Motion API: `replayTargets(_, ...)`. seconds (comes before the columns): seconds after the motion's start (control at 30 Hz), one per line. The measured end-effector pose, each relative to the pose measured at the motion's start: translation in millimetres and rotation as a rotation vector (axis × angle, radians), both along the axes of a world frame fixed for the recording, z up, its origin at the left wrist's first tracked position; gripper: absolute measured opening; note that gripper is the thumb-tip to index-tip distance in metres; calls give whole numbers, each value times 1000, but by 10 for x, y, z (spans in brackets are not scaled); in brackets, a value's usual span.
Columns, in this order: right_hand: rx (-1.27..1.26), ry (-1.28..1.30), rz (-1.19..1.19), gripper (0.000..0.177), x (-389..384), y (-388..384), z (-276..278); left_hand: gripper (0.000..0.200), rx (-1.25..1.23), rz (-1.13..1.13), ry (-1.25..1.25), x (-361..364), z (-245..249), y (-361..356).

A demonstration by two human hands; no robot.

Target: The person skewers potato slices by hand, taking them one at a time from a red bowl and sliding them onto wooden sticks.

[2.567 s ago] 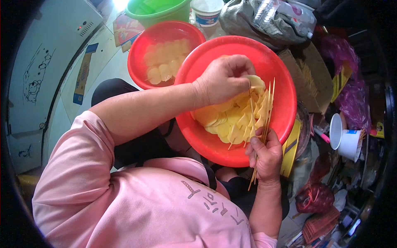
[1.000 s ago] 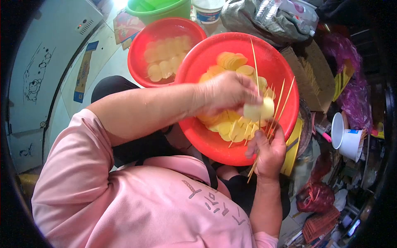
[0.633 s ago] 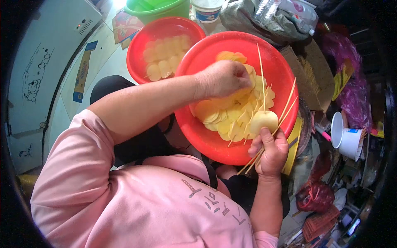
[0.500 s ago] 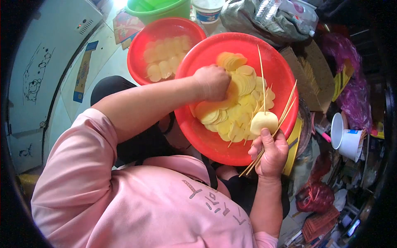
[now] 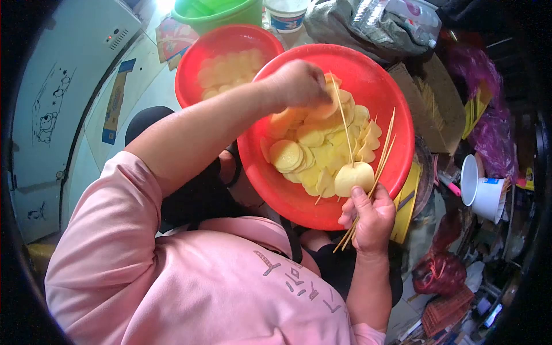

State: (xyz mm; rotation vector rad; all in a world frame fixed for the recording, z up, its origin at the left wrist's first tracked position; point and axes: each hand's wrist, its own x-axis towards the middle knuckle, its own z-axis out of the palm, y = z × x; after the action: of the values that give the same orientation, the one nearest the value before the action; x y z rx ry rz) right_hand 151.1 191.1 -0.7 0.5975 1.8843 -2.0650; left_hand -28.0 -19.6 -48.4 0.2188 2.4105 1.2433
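My left hand (image 5: 299, 83) is raised over the large red basin (image 5: 270, 198), its fingers closed on a pale round slice (image 5: 326, 108), probably potato, blurred by motion. It is close to the upper tip of a bamboo skewer (image 5: 344, 118). That skewer stands up from my right hand (image 5: 371, 215), with a few pale slices (image 5: 353, 178) stacked at its lower end, just above the thumb. Several more bare skewers (image 5: 386, 150) fan out through the same closed hand. Below both hands, a pile of thin yellow slices (image 5: 328, 149) lies in the basin.
A smaller red basin (image 5: 190, 69) with rows of slices stands behind on the left. Beyond are a green tub (image 5: 221, 23) and a white bucket (image 5: 286, 20). To the right lie a cardboard box (image 5: 422, 109), a white tub (image 5: 486, 198) and a red mesh bag (image 5: 440, 273).
My left hand has lifted out of the pile and come up toward the skewer tip with a slice. My right hand has shifted slightly left, tilting the loaded skewer leftward.
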Motion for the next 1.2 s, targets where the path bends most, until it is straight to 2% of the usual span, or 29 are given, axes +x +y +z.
replayTargets(0.03, -6, -21, 7, 15, 4, 6, 7, 22, 321, 199, -231, -75, -82, -45)
replayTargets(0.07, -12, -40, 17, 15, 4, 9, 8, 22, 319, 202, -227, -77, -11, -46)
replayTargets(0.13, -17, -21, 22, 15, 8, 11, 15, 25, 838, 443, -338, -69, 218, -33)
replayTargets(0.23, -24, 2, 18, 16, 17, 11, 12, 28, 906, 484, -289, -82, 319, -60)
replayTargets(0.27, -25, 7, 12, 16, 19, 12, 11, 25, 860, 477, -278, -54, 392, -56)
replayTargets(0.67, -87, 41, 15, 19, 35, 10, 3, 18, 830, 534, -156, -85, 344, -88)
replayTargets(0.8, -66, 34, 25, 18, 30, 20, 5, 17, 859, 533, -156, -69, 345, -75)
replayTargets(1.0, -24, -9, 3, 18, 24, 39, 4, 13, 765, 446, -170, 39, 407, 9)
replayTargets(1.07, -26, 3, -5, 16, 17, 29, -4, 17, 867, 499, -287, 119, 444, 68)
replayTargets(1.2, 3, 18, 5, 15, 13, 15, -16, 22, 919, 550, -320, 144, 460, 107)
